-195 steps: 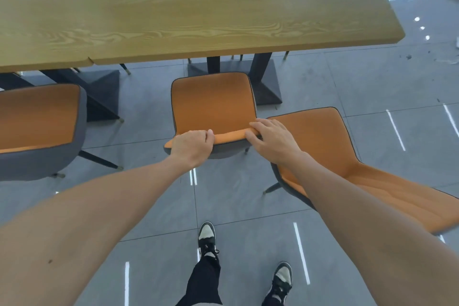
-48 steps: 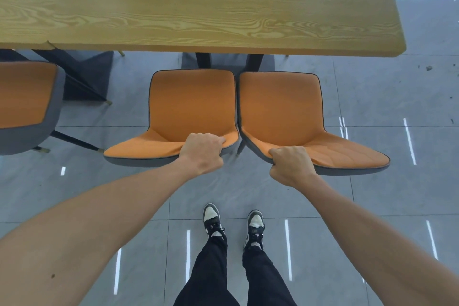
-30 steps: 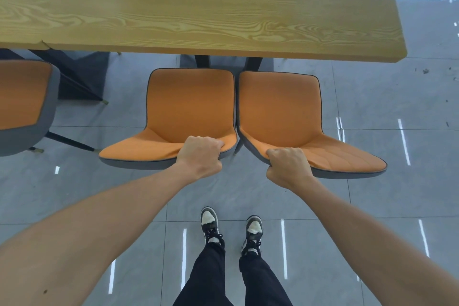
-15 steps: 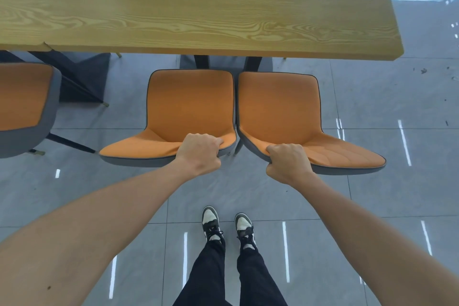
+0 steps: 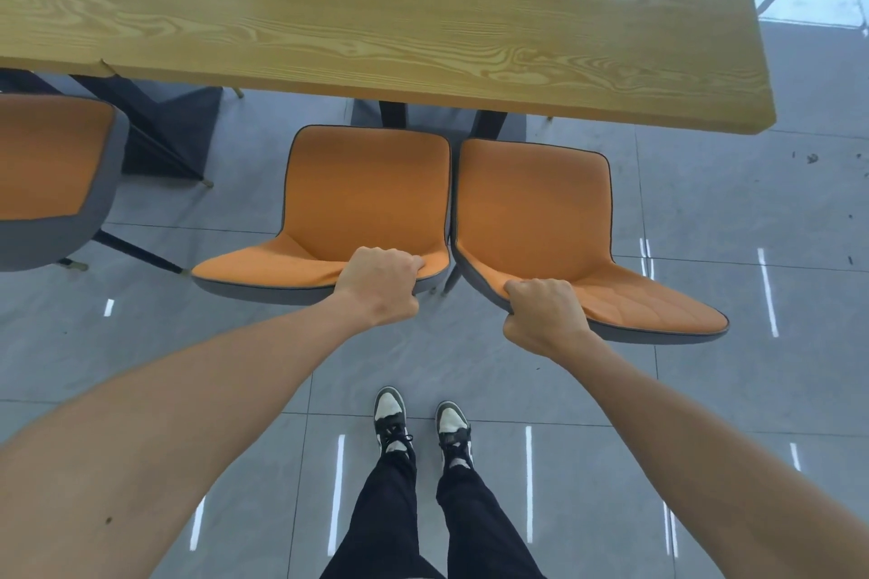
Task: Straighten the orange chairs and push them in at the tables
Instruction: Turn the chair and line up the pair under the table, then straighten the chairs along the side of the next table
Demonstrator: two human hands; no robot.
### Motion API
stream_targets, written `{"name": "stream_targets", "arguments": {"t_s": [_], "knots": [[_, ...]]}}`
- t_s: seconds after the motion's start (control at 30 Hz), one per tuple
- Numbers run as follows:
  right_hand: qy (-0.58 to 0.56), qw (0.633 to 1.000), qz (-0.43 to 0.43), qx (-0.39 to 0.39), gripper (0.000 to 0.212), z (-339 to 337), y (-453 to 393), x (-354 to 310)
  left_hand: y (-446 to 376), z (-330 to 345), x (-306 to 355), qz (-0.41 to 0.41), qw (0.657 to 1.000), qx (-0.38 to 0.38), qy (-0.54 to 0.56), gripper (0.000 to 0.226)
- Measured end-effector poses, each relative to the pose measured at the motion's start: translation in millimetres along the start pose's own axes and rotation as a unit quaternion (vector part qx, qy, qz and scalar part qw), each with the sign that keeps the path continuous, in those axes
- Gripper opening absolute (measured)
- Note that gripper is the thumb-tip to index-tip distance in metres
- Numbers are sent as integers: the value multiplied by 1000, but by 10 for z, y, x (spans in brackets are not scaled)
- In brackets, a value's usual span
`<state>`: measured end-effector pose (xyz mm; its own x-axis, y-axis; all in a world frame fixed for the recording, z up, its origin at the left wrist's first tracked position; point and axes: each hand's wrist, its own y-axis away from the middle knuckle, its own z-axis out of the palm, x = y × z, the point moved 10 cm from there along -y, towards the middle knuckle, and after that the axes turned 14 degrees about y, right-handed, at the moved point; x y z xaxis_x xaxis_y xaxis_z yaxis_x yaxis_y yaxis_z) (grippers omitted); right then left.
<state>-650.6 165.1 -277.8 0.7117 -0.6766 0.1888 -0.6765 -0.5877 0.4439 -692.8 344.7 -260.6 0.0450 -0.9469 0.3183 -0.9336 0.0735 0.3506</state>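
Note:
Two orange chairs with grey shells stand side by side, facing the wooden table (image 5: 376, 14). Their seats reach up to its near edge, and their sides almost touch. My left hand (image 5: 382, 284) is shut on the top edge of the left chair's (image 5: 367, 193) backrest. My right hand (image 5: 545, 315) is shut on the top edge of the right chair's (image 5: 531, 202) backrest, near its left corner. Both arms stretch forward. The chair legs are mostly hidden under the seats.
A third orange chair (image 5: 47, 169) stands at the far left, partly out of view, beside a black table base (image 5: 160, 132). My two feet in black-and-white shoes (image 5: 423, 428) stand on the grey tiled floor (image 5: 729, 390) behind the chairs. Open floor lies to the right.
Since 6.5 s ago the right chair has been turned to face the table beside the left one. In the last second both hands keep their grip and the chairs barely move.

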Motion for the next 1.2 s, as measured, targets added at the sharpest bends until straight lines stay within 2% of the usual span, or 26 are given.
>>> {"name": "stream_targets", "arguments": {"t_s": [0.1, 0.2, 0.37, 0.43, 0.57, 0.8, 0.9, 1.03, 1.2], "knots": [[-52, 997, 14, -56, 22, -23, -22, 67, 13, 32, -29, -23, 997, -51, 44, 20], [-255, 956, 62, -127, 48, -198, -119, 49, 100, 13, -147, -69, 975, -129, 170, 37], [-247, 967, 29, -47, 37, -1071, -517, -366, 471, -313, -712, -125, 961, -145, 198, 79], [-224, 974, 1, -43, 35, -1361, -709, -700, 684, -520, -1084, -144, 963, -118, 194, 79], [-152, 987, -42, -39, 57, -1980, -1132, -1571, 1167, -1138, -1977, -166, 969, -18, 184, 71], [-74, 991, -107, -15, 57, -3185, -1668, -3488, 2268, -2252, -3619, -153, 970, 143, 128, 72], [-78, 990, -118, 20, 56, -3696, -1884, -4311, 2772, -2534, -4402, -164, 963, 177, 117, 78], [-79, 986, -137, 61, 66, -4203, -2150, -5348, 3346, -2705, -5410, -186, 950, 211, 132, 84], [-109, 978, -152, 94, 79, -4635, -2592, -6464, 3840, -2766, -6587, -224, 944, 207, 122, 97]]}}
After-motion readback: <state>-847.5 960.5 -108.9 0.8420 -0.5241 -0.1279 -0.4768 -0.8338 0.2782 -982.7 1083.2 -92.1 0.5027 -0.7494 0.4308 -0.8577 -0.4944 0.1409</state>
